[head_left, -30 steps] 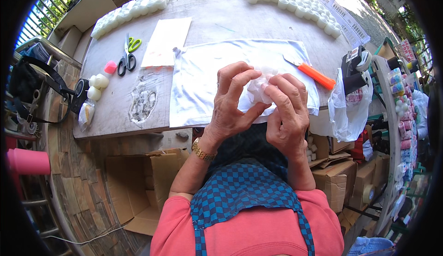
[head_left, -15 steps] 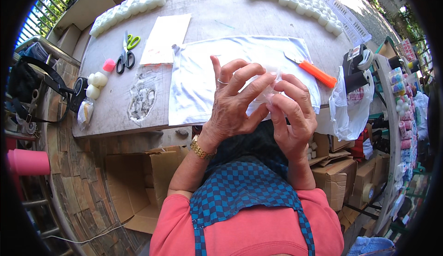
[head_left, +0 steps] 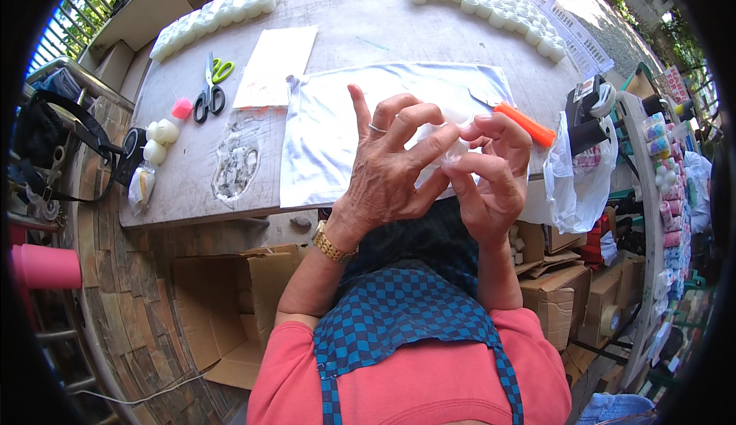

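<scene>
Above the near edge of the table, my hands are together around a small white piece in thin clear plastic wrap [head_left: 455, 150], perhaps a candle; fingers cover much of it. My left hand [head_left: 387, 160] grips its left side with thumb and fingers, little finger raised. On the other side, my right hand [head_left: 491, 176] pinches the plastic between thumb and fingertips. Beneath them a white cloth [head_left: 322, 153] lies spread on the table. An orange utility knife [head_left: 525, 123] rests at the cloth's right edge, its blade pointing left.
Rows of white candle-like cylinders [head_left: 218, 17] stand far left, with another group [head_left: 491, 7] far right. Scissors [head_left: 208, 99], a white sheet [head_left: 276, 65] and a pink piece [head_left: 182, 108] lie left. A white plastic bag [head_left: 579, 183] hangs right. Cardboard boxes [head_left: 222, 310] sit below.
My right hand has shifted slightly and its fingers have curled around the plastic. My left hand keeps its hold nearly in place.
</scene>
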Demonstrator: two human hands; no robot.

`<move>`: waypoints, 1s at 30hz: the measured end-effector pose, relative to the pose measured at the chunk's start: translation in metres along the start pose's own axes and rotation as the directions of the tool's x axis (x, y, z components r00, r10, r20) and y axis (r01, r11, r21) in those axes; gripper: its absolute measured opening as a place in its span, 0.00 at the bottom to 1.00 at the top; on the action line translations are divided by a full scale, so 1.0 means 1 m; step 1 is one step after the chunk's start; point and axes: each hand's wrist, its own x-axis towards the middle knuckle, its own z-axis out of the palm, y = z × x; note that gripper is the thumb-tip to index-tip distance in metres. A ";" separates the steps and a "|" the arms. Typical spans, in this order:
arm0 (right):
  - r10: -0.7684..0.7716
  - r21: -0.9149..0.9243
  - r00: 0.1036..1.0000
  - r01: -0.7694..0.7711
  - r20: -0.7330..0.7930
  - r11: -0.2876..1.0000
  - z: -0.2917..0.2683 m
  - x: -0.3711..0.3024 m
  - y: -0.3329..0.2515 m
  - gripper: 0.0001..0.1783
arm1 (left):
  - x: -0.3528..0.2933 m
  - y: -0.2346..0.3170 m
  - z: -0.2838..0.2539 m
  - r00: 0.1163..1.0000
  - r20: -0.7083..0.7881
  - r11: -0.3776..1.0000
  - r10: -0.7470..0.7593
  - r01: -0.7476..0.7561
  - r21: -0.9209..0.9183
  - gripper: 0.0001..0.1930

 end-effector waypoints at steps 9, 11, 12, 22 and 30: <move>0.005 -0.041 0.998 -0.002 0.069 0.999 -0.003 0.010 -0.005 0.10 | 0.004 0.000 0.000 1.000 0.016 1.000 0.024 -0.024 0.004 0.19; 0.000 -0.075 0.997 0.005 0.076 0.997 -0.005 0.011 -0.007 0.10 | 0.004 0.000 0.000 0.999 0.024 1.000 0.024 -0.025 0.003 0.19; -0.002 -0.092 0.997 0.010 0.079 0.996 -0.006 0.011 -0.008 0.10 | 0.004 0.001 0.000 0.999 0.028 1.000 0.025 -0.025 0.004 0.19; 0.023 0.020 0.997 -0.025 0.075 0.999 -0.004 0.009 -0.006 0.11 | -0.003 0.001 0.000 0.999 -0.038 0.998 0.000 -0.002 -0.060 0.19; 0.533 0.259 0.845 -0.528 0.057 0.809 -0.028 0.029 0.010 0.13 | -0.001 0.006 0.000 0.998 -0.062 0.998 0.003 -0.007 -0.065 0.14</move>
